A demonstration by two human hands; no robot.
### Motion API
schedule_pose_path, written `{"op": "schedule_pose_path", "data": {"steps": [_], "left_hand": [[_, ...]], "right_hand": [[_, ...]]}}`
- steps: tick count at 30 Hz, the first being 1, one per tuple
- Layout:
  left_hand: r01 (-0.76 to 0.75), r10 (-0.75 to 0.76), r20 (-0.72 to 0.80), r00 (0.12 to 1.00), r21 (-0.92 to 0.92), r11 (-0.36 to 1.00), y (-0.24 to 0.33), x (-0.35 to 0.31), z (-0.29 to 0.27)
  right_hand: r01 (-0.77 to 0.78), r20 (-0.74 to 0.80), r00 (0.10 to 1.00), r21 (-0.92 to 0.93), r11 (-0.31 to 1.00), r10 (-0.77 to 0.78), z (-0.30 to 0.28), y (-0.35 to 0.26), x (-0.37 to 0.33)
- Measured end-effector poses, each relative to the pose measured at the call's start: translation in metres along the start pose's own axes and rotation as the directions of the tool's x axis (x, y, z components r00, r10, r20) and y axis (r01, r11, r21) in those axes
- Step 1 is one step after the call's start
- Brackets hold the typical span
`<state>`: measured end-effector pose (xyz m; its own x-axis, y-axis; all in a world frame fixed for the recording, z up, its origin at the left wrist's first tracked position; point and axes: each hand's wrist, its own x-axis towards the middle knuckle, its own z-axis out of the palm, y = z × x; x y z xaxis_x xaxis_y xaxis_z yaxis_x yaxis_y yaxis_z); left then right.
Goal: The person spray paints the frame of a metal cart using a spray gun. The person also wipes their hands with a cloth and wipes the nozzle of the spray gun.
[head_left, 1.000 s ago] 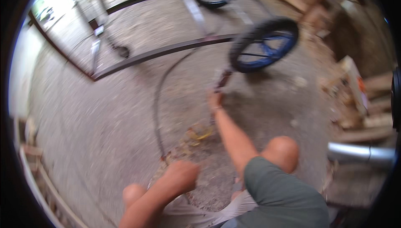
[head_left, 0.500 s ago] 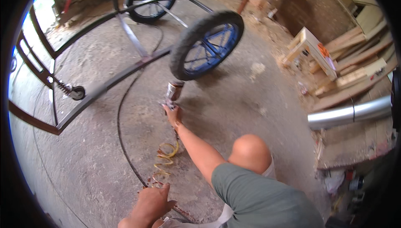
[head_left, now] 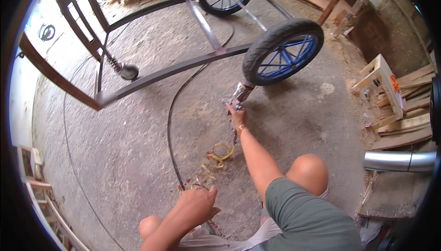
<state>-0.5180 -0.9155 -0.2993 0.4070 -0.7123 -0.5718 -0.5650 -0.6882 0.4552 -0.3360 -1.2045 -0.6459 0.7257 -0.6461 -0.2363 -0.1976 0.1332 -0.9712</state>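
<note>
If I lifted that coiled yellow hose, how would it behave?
The coiled yellow hose would probably flex springily rather than stay stiff, as its loops lie loose and uneven. It's likely light, since the tubing looks thin. Lifting it might tug the tool in the right hand, because its upper end seems to lead there.

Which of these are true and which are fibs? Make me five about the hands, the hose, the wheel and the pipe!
1. The right hand has its grip on the spray gun. True.
2. The near wheel has blue spokes. True.
3. The left hand touches the near wheel. False: the left hand is well away from it.
4. The yellow hose is straight. False: the yellow hose is coiled.
5. The pipe is silver. True.
</note>
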Motion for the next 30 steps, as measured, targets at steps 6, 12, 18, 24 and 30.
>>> {"op": "schedule_pose_path", "data": {"steps": [6, 12, 18, 24, 30], "left_hand": [[-0.013, 0.012, -0.041, 0.999, -0.029, 0.999, -0.001, -0.003, 0.002], [-0.002, 0.002, -0.014, 1.000, -0.009, 1.000, -0.002, -0.001, 0.002], [0.099, -0.096, 0.101, 0.990, -0.030, 0.995, -0.004, -0.010, -0.004], [0.271, -0.220, 0.290, 0.931, -0.150, 0.951, -0.012, -0.025, 0.018], [0.289, -0.258, 0.140, 0.956, -0.288, 0.913, -0.005, -0.014, 0.101]], "right_hand": [[0.044, -0.010, 0.999, 0.051, 0.998, -0.043, 0.002, -0.010, -0.012], [0.118, -0.050, 0.992, -0.007, 0.993, -0.118, -0.001, -0.009, -0.013], [0.177, -0.061, 0.980, -0.184, 0.967, -0.191, -0.011, -0.009, -0.013], [0.217, -0.111, 0.934, -0.576, 0.788, -0.338, -0.042, -0.021, -0.041], [0.107, 0.070, 0.992, -0.920, 0.377, -0.109, -0.137, -0.109, -0.095]]}}
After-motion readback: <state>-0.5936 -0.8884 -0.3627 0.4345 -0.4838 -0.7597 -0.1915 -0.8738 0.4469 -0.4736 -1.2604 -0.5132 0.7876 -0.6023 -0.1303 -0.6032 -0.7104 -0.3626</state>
